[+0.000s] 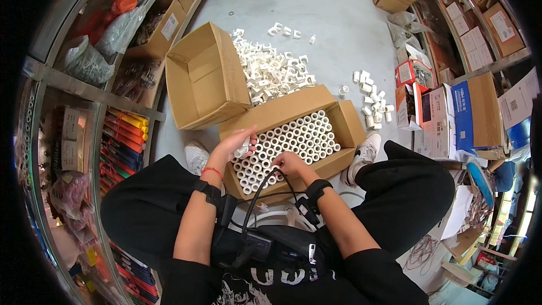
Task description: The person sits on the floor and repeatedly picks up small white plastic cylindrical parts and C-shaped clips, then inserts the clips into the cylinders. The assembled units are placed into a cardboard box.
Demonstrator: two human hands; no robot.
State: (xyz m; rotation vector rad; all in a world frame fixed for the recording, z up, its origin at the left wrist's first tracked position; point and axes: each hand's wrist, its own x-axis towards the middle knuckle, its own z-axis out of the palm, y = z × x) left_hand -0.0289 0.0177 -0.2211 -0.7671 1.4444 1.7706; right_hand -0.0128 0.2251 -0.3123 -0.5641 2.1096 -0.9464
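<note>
An open cardboard box (351,124) in front of me holds rows of short white pipe fittings (307,135), round and standing on end with their holes up. Over the box's left side, my left hand (232,143) is closed around white pipe fittings (243,151); the exact number is partly hidden by the fingers. My right hand (291,165) reaches over the near edge, fingers bent down among the rows. Its fingertips are closed at the top of a fitting there, and a black cable crosses in front of them.
An empty cardboard box (197,73) lies tipped at the far left. Beside it spreads a heap of white clips (271,70) on the grey floor (316,0). Loose white fittings (372,99) lie to the right. Loaded shelves (96,87) flank the left, boxes (435,118) the right.
</note>
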